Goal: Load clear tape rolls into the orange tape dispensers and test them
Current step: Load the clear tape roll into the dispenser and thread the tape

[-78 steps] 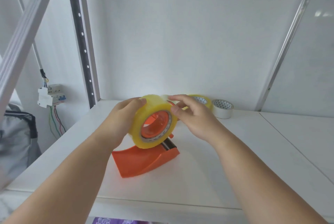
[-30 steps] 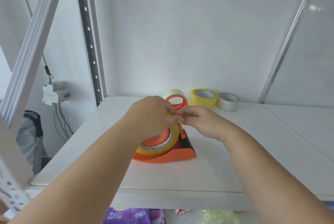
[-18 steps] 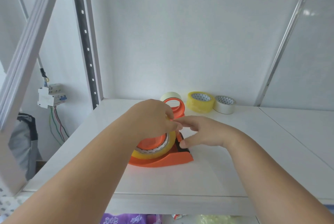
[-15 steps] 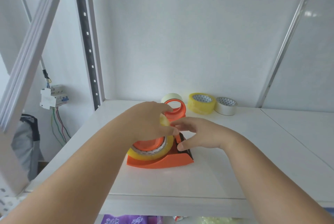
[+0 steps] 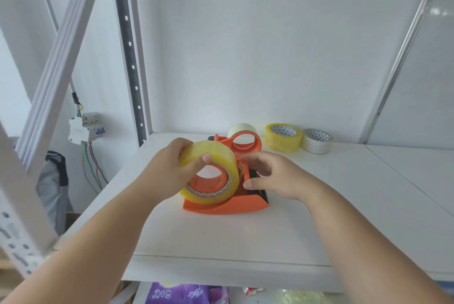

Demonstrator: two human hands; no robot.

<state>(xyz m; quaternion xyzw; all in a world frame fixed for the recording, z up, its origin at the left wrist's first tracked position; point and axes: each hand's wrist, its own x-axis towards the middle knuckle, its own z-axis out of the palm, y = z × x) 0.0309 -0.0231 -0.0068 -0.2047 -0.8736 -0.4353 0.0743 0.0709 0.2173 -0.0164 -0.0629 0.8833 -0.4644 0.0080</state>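
Note:
A clear yellowish tape roll (image 5: 222,165) sits tilted on the orange hub of an orange tape dispenser (image 5: 228,205) lying on the white shelf (image 5: 319,217). My left hand (image 5: 172,168) grips the roll's top edge, thumb over its outer face. My right hand (image 5: 272,176) holds the dispenser's front part beside the black serrated cutter, fingers curled around it. A second orange dispenser (image 5: 242,142) stands behind, with a pale tape roll (image 5: 239,128) partly hidden behind it.
Two more tape rolls lie flat at the back: a yellowish one (image 5: 282,138) and a whitish one (image 5: 317,141). A perforated upright post (image 5: 129,53) and a diagonal brace (image 5: 56,58) stand at the left. A breaker box with wires (image 5: 84,128) hangs beyond the shelf's left edge.
The roll has tipped up from lying low on the dispenser to tilted, with my left hand now gripping its top. My right hand shifted to the cutter end.

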